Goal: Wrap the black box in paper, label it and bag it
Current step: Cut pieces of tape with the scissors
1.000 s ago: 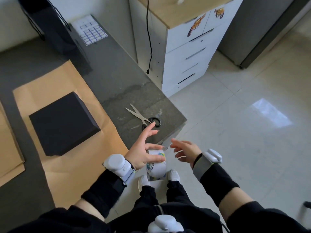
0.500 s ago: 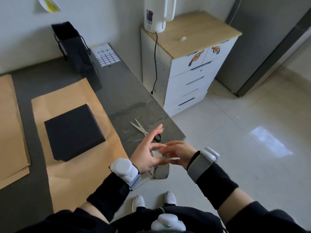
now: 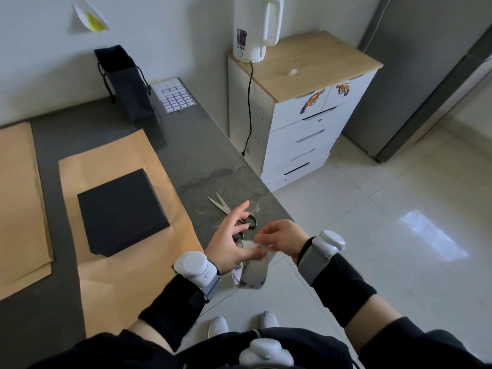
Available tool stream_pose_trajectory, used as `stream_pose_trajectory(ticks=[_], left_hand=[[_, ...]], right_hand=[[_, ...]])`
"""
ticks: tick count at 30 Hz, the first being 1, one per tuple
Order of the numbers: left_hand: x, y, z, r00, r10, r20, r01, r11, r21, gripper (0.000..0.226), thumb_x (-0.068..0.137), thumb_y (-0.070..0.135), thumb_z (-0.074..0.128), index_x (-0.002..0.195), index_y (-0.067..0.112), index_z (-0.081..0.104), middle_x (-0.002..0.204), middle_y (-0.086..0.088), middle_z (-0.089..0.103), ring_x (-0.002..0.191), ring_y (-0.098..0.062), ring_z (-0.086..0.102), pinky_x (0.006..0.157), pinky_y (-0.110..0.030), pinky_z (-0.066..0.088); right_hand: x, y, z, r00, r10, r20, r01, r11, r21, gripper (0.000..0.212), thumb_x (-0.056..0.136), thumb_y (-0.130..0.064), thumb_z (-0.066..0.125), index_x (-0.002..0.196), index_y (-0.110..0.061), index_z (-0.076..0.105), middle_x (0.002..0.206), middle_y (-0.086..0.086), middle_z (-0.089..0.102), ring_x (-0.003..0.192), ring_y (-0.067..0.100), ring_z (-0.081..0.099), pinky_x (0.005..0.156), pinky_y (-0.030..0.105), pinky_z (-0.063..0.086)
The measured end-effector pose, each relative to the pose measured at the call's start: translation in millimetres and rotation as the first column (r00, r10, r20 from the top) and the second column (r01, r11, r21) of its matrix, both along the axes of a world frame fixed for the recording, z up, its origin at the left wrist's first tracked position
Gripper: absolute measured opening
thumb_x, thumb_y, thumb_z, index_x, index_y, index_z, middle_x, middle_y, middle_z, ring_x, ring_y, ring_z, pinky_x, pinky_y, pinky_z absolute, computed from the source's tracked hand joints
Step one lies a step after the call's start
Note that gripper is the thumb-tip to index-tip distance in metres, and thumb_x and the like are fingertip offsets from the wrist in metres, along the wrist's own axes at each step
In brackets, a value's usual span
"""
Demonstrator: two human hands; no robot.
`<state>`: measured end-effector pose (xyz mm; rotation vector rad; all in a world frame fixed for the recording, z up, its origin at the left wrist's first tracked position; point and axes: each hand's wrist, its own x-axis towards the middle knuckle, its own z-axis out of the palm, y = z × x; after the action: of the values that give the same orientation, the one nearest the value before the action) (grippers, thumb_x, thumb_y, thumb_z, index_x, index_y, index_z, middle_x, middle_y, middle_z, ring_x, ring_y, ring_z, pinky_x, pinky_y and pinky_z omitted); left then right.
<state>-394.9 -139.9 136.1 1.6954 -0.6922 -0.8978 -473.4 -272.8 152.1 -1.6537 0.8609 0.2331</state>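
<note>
To the right of the black box (image 3: 122,209), past the grey table (image 3: 207,155) edge, the left hand (image 3: 231,243) grips a wide, glossy tape roll (image 3: 251,272), thumb hooked over its rim, fingers fanned. The right hand (image 3: 279,238) pinches the roll's top edge, close against the left. The matte square box lies flat on smooth tan kraft paper (image 3: 106,288). Steel scissors (image 3: 219,203) lie right of the box.
</note>
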Motion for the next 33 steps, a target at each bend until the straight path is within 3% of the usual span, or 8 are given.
stream_pose_trajectory(ticks=[3, 6, 12, 18, 22, 26, 30, 33], left_hand=[[-1.1, -2.8, -4.2, 0.995, 0.002, -0.103, 0.000, 1.000, 0.023, 0.097, 0.047, 0.032, 0.086, 0.121, 0.058, 0.029, 0.128, 0.010, 0.045, 0.110, -0.007, 0.056, 0.097, -0.038, 0.049], [-2.0, -1.8, -9.7, 0.982, -0.042, -0.186, 0.048, 0.998, 0.027, 0.102, 0.041, 0.038, 0.087, 0.122, 0.058, 0.030, 0.130, 0.003, 0.046, 0.117, -0.017, 0.054, 0.101, -0.045, 0.045], [0.9, 1.0, -5.1, 0.990, -0.119, -0.073, 0.126, 0.986, 0.105, 0.119, 0.042, 0.030, 0.087, 0.136, 0.048, 0.016, 0.117, 0.004, 0.053, 0.113, -0.003, 0.050, 0.103, -0.030, 0.039], [15.0, 6.7, 0.4, 0.958, 0.027, -0.287, 0.029, 0.982, 0.188, 0.072, 0.042, 0.042, 0.082, 0.106, 0.033, 0.050, 0.104, -0.010, 0.063, 0.091, -0.022, 0.063, 0.088, -0.041, 0.052], [9.1, 6.2, 12.9, 0.874, -0.017, -0.486, 0.116, 0.978, 0.174, 0.036, 0.061, 0.034, 0.071, 0.081, 0.015, 0.048, 0.093, -0.016, 0.046, 0.082, -0.024, 0.045, 0.063, -0.028, 0.037], [9.9, 9.6, 17.2, 0.844, 0.077, -0.531, 0.024, 0.983, 0.180, 0.006, 0.087, 0.015, 0.059, 0.085, 0.010, 0.057, 0.075, -0.009, 0.060, 0.058, -0.013, 0.061, 0.055, -0.020, 0.048], [9.0, 16.1, 18.9, 0.834, 0.146, -0.531, -0.005, 0.966, 0.258, 0.008, 0.089, 0.021, 0.058, 0.090, 0.013, 0.061, 0.073, -0.003, 0.066, 0.060, -0.012, 0.064, 0.055, -0.020, 0.051], [10.1, 19.8, 12.0, 0.932, 0.145, -0.332, -0.080, 0.976, 0.202, 0.017, 0.082, 0.022, 0.071, 0.093, 0.017, 0.059, 0.092, -0.005, 0.062, 0.077, -0.017, 0.059, 0.064, -0.027, 0.046]], right_hand=[[1.3, -0.3, 5.6, 0.985, 0.173, -0.009, -0.169, 0.946, -0.276, 0.010, 0.082, -0.016, 0.068, 0.073, -0.017, 0.064, 0.075, 0.000, 0.059, 0.072, 0.012, 0.054, 0.071, 0.025, 0.043], [2.1, 2.8, 11.9, 0.960, 0.280, -0.009, -0.259, 0.875, -0.409, 0.005, 0.086, -0.020, 0.062, 0.084, -0.016, 0.065, 0.089, -0.001, 0.049, 0.085, 0.013, 0.049, 0.076, 0.022, 0.037], [3.7, 4.0, 21.3, 0.900, 0.436, 0.008, -0.359, 0.751, -0.555, 0.006, 0.091, -0.019, 0.056, 0.085, -0.020, 0.054, 0.096, -0.003, 0.044, 0.097, 0.017, 0.045, 0.079, 0.019, 0.030], [9.3, 10.9, 34.9, 0.854, 0.514, 0.077, -0.320, 0.637, -0.701, 0.007, 0.092, -0.017, 0.052, 0.090, -0.013, 0.057, 0.095, 0.004, 0.058, 0.094, 0.022, 0.048, 0.083, 0.027, 0.036], [14.6, 11.6, 34.3, 0.883, 0.442, 0.159, -0.208, 0.671, -0.711, 0.007, 0.091, -0.012, 0.051, 0.087, -0.009, 0.056, 0.097, 0.007, 0.059, 0.094, 0.025, 0.050, 0.079, 0.027, 0.036], [19.9, 13.4, 25.8, 0.877, 0.447, 0.174, -0.181, 0.644, -0.743, 0.010, 0.091, -0.009, 0.054, 0.088, -0.001, 0.059, 0.096, 0.011, 0.057, 0.094, 0.027, 0.048, 0.079, 0.023, 0.032], [23.7, 18.8, 19.8, 0.870, 0.465, 0.167, -0.213, 0.658, -0.722, 0.010, 0.092, -0.011, 0.053, 0.090, -0.003, 0.058, 0.095, 0.005, 0.053, 0.093, 0.021, 0.045, 0.076, 0.018, 0.027], [29.0, 14.3, 18.7, 0.885, 0.434, 0.170, -0.231, 0.724, -0.650, 0.008, 0.091, -0.013, 0.053, 0.084, -0.014, 0.053, 0.092, -0.004, 0.047, 0.087, 0.014, 0.044, 0.072, 0.018, 0.029]])
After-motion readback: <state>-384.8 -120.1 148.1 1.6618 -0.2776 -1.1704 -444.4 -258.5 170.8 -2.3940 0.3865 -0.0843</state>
